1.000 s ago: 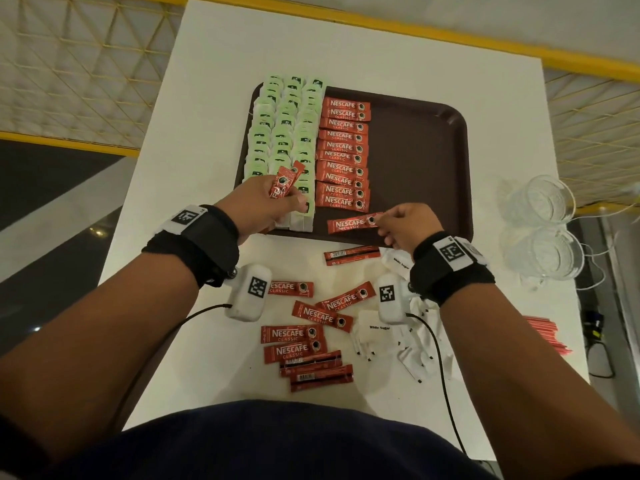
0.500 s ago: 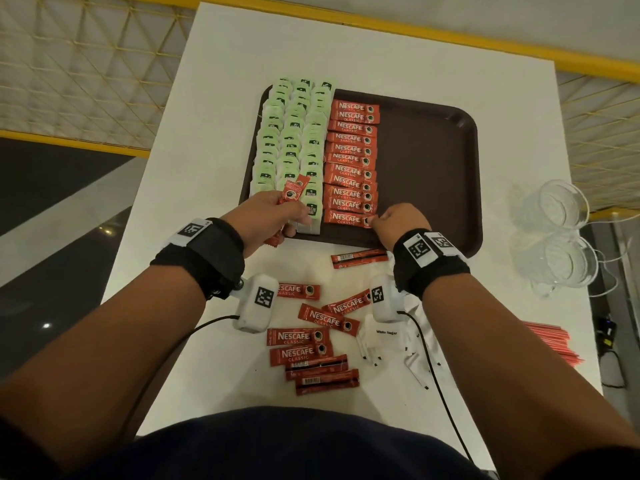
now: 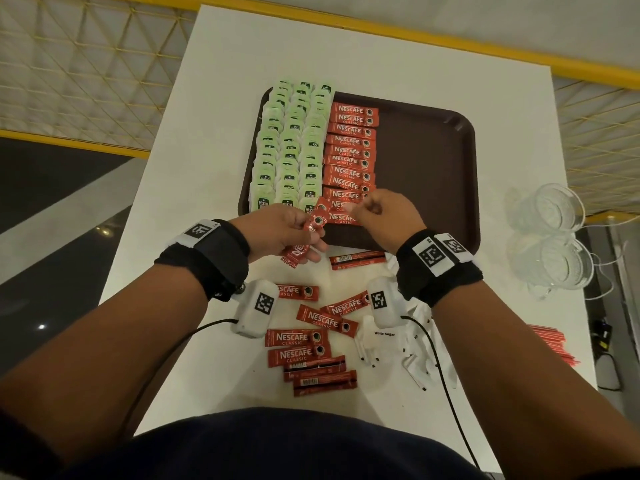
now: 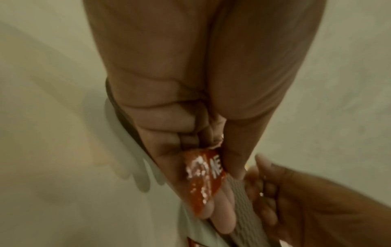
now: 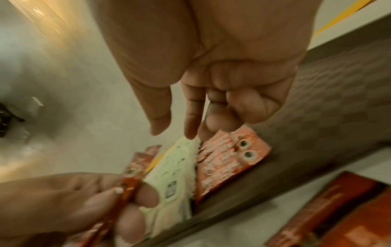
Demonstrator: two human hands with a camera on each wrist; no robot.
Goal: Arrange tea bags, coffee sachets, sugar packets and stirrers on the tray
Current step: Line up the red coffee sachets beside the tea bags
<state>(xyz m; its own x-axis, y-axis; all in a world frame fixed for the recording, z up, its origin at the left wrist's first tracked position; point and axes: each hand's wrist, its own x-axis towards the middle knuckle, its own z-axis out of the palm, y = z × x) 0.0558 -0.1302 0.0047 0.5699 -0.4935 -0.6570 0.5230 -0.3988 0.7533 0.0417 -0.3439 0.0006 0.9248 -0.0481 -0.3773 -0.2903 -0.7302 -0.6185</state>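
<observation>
Over the tray's [image 3: 450, 161] near edge, my left hand [image 3: 277, 226] pinches coffee sachets [image 3: 313, 225]; right hand [image 3: 384, 213], loosely curled and empty, should take one by its end.

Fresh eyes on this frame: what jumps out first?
The brown tray, its left side packed with rows of green tea bags beside a red column of Nescafe sachets. At its near edge the left hand pinches another Nescafe sachet, with the right hand close by; loose sachets lie on the white table.

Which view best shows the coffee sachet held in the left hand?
Head view: the coffee sachet shows nearly whole in the left hand. Left wrist shows only one blurred end; right wrist shows it edge-on.
</observation>
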